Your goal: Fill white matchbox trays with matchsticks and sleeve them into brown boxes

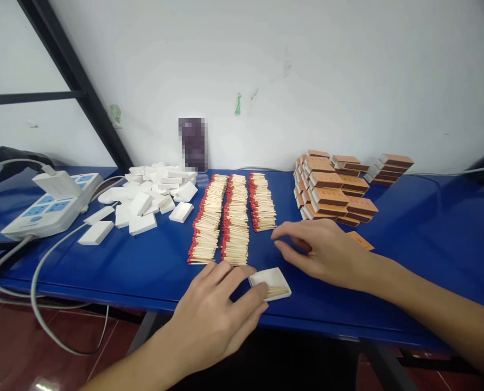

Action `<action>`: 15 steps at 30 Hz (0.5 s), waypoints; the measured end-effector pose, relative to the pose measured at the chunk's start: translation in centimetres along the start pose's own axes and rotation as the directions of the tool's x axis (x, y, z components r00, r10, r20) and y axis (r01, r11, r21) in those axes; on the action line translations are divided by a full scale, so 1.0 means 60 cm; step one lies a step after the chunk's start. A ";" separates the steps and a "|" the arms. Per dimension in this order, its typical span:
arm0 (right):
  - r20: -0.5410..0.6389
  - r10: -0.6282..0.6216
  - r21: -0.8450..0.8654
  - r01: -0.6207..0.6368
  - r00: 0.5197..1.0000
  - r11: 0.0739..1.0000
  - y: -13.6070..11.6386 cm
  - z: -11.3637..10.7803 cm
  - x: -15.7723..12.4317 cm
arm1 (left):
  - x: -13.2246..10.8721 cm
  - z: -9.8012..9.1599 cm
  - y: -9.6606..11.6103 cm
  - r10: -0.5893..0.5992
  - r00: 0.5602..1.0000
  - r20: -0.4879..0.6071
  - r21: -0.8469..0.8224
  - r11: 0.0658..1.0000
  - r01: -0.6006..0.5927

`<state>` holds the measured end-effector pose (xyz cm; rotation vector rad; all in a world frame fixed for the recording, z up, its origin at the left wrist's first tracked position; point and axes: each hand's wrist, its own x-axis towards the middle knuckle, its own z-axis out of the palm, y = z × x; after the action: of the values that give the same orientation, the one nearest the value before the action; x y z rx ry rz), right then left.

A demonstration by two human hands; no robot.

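Note:
My left hand [215, 309] rests at the table's front edge, its thumb and fingers touching a white matchbox tray [271, 282] that holds a few matches. My right hand [321, 250] hovers palm down just behind that tray, fingers curled loosely toward the end of the match rows; I cannot see anything in it. Three long rows of red-tipped matches [234, 217] lie in the middle of the blue table [144, 266]. A small orange sleeve [361, 240] lies beside my right wrist.
A heap of white inner trays [152, 195] lies at the left. Stacked orange matchbox sleeves [333, 190] stand at the right, with a smaller stack [390, 167] behind. A white power strip [50, 203] with cables sits at far left. A dark blurred object [193, 144] leans on the wall.

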<state>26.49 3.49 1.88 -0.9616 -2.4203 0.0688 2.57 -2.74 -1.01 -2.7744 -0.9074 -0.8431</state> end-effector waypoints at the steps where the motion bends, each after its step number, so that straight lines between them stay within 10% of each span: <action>1: -0.030 0.024 -0.040 -0.025 0.999 0.999 0.008 0.003 0.002 | 0.000 0.001 0.000 0.003 1.000 0.006 0.019 1.000 -0.003; 15: 0.017 0.132 -0.043 -0.131 0.991 0.990 0.044 0.035 0.015 | 0.002 -0.004 0.002 -0.007 0.999 0.034 -0.079 0.997 0.010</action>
<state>26.56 6.34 -0.13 -1.1437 -2.3821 0.0756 2.63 -2.83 -0.75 -2.8627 -0.9116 -0.8545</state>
